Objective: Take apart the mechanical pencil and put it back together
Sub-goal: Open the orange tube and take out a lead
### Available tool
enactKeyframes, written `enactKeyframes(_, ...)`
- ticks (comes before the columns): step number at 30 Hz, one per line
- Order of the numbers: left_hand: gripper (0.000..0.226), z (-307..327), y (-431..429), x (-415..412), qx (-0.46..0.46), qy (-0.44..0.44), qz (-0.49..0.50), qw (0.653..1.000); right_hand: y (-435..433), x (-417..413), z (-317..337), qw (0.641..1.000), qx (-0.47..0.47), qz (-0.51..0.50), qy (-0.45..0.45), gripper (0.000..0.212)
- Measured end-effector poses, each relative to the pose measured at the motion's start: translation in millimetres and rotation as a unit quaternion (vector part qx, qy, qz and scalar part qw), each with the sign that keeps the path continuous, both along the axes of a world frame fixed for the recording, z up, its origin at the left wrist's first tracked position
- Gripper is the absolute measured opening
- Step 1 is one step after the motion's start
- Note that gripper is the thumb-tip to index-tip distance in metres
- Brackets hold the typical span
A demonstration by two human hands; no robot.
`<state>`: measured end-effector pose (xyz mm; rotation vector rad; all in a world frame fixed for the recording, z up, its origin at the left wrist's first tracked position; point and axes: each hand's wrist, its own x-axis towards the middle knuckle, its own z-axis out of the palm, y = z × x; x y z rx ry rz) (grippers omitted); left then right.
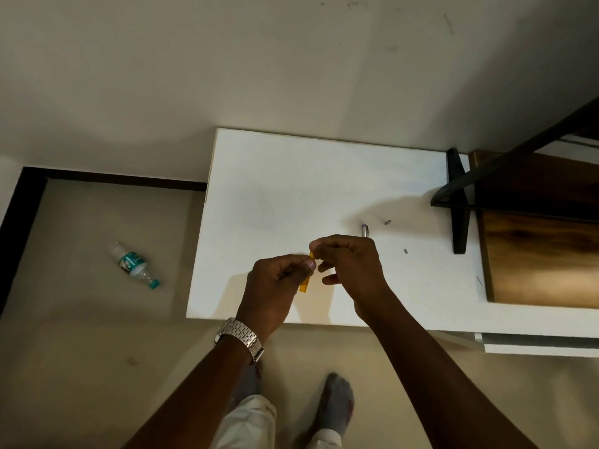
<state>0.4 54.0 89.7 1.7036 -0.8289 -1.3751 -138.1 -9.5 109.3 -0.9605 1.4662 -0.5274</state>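
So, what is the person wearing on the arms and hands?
Both forearms are bare, with no sleeves in view. The left wrist carries a silver metal watch band made of many small links. The left hand and right hand have no gloves and no rings that I can see.

Your two hands meet over the table (291,176) at the centre of the frame, the left hand (275,280) just left of the right hand (351,265), the pencil barrel (307,281) between them. Just above your right hand a slim metal part (365,230) lies on the table; two tiny pieces (387,222) (405,251) lie to its right. A bottle (134,265) lies on the floor at centre left. Your feet (337,406) stand at the bottom.
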Motion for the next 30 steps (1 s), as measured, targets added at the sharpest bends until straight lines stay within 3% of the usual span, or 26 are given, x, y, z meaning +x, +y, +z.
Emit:
enactKeyframes(3,0.023,35.9,25.3,-29.6,-0.027,-0.028,0.035,0.999,16.5,-26.3,32.7,0.998,-0.018,0.045,-0.035,0.022)
enactKeyframes(9,0.025,29.1,39.0,-31.1,-0.018,-0.028,0.040,0.999,27.8,-27.0,24.1,0.999,-0.009,0.047,-0.019,0.019)
enactKeyframes(13,0.014,56.4,50.1,-51.5,-0.021,-0.029,0.060,0.998,35.6,-43.1,49.2,0.998,-0.009,0.052,-0.032,0.019)
enactKeyframes(20,0.021,82.3,61.7,-73.5,-0.013,-0.043,0.086,0.995,24.3,-55.1,79.4,0.997,-0.010,0.004,-0.074,0.014)
enactKeyframes(30,0.020,51.2,70.7,-57.2,0.006,-0.039,0.105,0.994,7.4,-53.2,19.9,0.998,0.007,0.013,-0.060,0.013)
